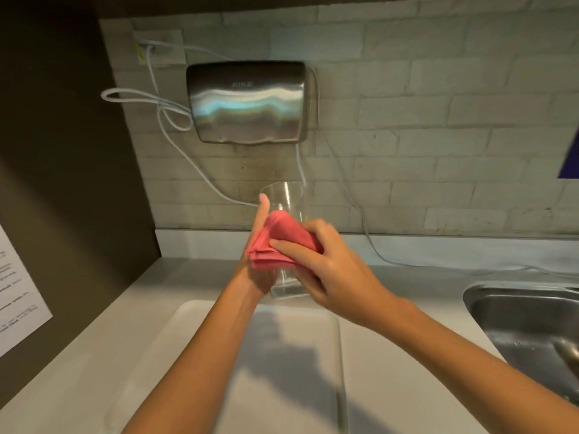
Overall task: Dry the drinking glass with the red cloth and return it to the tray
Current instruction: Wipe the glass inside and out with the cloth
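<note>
A clear drinking glass point(286, 198) is held upright in the air above the far end of a white tray point(194, 355). My left hand point(260, 270) grips the glass from the left, thumb pointing up along its side. My right hand point(326, 261) presses a folded red cloth point(279, 239) against the near side of the glass. The cloth covers the middle of the glass; the rim and the thick base show above and below it.
A steel sink point(526, 324) is set into the pale counter at the right. A metal hand dryer point(249, 101) with loose white cables hangs on the brick wall behind. A printed sheet point(15, 292) is stuck on the dark wall at left.
</note>
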A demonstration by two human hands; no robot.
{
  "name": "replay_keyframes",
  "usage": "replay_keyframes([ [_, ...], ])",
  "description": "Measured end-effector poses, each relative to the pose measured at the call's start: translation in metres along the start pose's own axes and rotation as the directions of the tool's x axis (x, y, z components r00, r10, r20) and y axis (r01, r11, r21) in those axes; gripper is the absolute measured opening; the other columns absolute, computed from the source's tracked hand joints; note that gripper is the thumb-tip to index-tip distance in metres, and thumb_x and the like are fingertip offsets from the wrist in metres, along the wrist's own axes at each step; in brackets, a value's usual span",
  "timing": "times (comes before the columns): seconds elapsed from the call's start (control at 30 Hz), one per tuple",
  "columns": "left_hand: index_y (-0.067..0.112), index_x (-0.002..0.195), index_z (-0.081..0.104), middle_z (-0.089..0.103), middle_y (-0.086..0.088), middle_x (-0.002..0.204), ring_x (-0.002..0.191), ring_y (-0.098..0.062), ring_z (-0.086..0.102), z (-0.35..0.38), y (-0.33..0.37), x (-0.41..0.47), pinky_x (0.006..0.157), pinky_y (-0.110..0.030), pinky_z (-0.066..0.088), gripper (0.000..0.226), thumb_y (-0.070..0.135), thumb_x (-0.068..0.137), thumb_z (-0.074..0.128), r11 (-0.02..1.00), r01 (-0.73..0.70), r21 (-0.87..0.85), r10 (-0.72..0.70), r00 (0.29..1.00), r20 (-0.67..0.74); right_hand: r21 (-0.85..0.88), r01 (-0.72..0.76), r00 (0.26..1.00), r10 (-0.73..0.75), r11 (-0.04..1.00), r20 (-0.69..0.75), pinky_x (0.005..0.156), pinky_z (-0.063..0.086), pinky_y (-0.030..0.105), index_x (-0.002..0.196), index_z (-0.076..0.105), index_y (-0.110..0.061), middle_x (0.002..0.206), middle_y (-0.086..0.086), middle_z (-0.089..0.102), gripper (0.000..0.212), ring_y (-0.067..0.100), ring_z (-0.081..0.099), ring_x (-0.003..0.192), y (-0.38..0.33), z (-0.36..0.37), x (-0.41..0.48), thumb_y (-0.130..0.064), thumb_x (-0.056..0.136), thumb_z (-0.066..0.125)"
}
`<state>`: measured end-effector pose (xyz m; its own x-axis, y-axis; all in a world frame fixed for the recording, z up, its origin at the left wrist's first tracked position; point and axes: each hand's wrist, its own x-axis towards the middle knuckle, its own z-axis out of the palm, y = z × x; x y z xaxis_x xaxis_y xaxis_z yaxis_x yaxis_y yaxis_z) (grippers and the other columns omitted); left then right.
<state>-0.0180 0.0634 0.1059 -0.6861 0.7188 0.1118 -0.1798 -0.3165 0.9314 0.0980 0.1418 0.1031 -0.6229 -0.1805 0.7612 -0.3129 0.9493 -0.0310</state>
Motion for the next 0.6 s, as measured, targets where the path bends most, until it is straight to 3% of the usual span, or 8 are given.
replay_keyframes([
  [0.07, 0.013, 0.074, 0.06, 0.063, -0.002, 0.06, 0.049, -0.01, 0.063, 0.001, 0.001, 0.0, 0.049, -0.023, 0.052, 0.055, 0.052, 0.095, 0.029, 0.999, -0.043, -0.005, 0.043, 0.999, 0.013, 0.022, -0.025, 1.0, 0.025, 0.999, -0.003, 0.065, 0.052, 0.042, 0.124, 0.054, -0.021, 0.103, 0.009, 0.046, 0.036, 0.021, 0.045, 0.088, 0.011, -0.008, 0.007, -0.029, 0.09, 0.045],
  [0.13, 0.018, 0.087, 0.063, 0.069, 0.001, 0.064, 0.053, -0.012, 0.066, 0.011, 0.003, 0.001, 0.053, -0.028, 0.053, 0.052, 0.055, 0.093, 0.029, 0.997, -0.074, 0.014, 0.074, 0.997, 0.008, 0.03, -0.142, 0.984, 0.145, 0.989, -0.109, 0.07, 0.052, 0.043, 0.124, 0.056, -0.017, 0.101, 0.01, 0.045, 0.037, 0.022, 0.047, 0.088, 0.021, -0.011, 0.029, -0.023, 0.088, 0.048],
  [0.2, 0.02, 0.084, 0.063, 0.067, 0.001, 0.06, 0.048, -0.011, 0.064, 0.017, 0.004, 0.002, 0.049, -0.025, 0.051, 0.049, 0.054, 0.094, 0.029, 0.997, -0.077, 0.016, 0.077, 0.997, 0.028, 0.003, -0.203, 0.965, 0.201, 0.979, -0.17, 0.07, 0.052, 0.047, 0.123, 0.057, -0.013, 0.104, 0.017, 0.048, 0.037, 0.031, 0.051, 0.092, 0.019, -0.009, 0.047, -0.021, 0.088, 0.049],
  [0.3, 0.015, 0.072, 0.059, 0.062, -0.001, 0.057, 0.045, -0.008, 0.061, 0.008, 0.004, 0.005, 0.041, -0.019, 0.047, 0.047, 0.045, 0.097, 0.032, 0.992, -0.102, -0.072, 0.103, 0.995, 0.003, -0.064, -0.042, 0.997, 0.037, 0.997, -0.066, 0.062, 0.052, 0.046, 0.124, 0.053, -0.016, 0.109, 0.017, 0.046, 0.039, 0.031, 0.048, 0.093, 0.004, -0.002, 0.031, -0.029, 0.088, 0.042],
  [0.4, 0.014, 0.07, 0.058, 0.062, -0.004, 0.06, 0.059, -0.014, 0.064, -0.002, 0.003, 0.002, 0.058, -0.027, 0.053, 0.056, 0.06, 0.091, 0.035, 0.995, -0.068, -0.069, 0.072, 0.995, 0.062, 0.005, 0.044, 0.998, -0.045, 0.999, 0.034, 0.062, 0.051, 0.04, 0.123, 0.052, -0.018, 0.11, 0.01, 0.041, 0.037, 0.027, 0.046, 0.092, 0.004, -0.001, 0.012, -0.03, 0.09, 0.041],
  [0.53, 0.02, 0.086, 0.064, 0.07, 0.0, 0.065, 0.053, -0.012, 0.066, 0.006, 0.003, 0.005, 0.046, -0.025, 0.052, 0.052, 0.056, 0.093, 0.028, 0.997, -0.069, -0.029, 0.069, 0.998, -0.004, 0.11, -0.219, 0.963, 0.233, 0.97, -0.136, 0.084, 0.044, 0.034, 0.125, 0.055, -0.011, 0.105, 0.016, 0.045, 0.045, 0.029, 0.05, 0.095, 0.019, 0.001, 0.046, -0.03, 0.086, 0.042],
  [0.6, 0.018, 0.085, 0.066, 0.069, 0.0, 0.066, 0.055, -0.012, 0.066, 0.004, 0.005, 0.007, 0.047, -0.024, 0.052, 0.054, 0.057, 0.093, 0.029, 0.996, -0.076, -0.053, 0.075, 0.997, -0.023, 0.095, -0.17, 0.973, 0.182, 0.981, -0.142, 0.085, 0.042, 0.03, 0.125, 0.054, -0.011, 0.106, 0.018, 0.045, 0.043, 0.027, 0.048, 0.096, 0.017, 0.005, 0.043, -0.025, 0.086, 0.044],
])
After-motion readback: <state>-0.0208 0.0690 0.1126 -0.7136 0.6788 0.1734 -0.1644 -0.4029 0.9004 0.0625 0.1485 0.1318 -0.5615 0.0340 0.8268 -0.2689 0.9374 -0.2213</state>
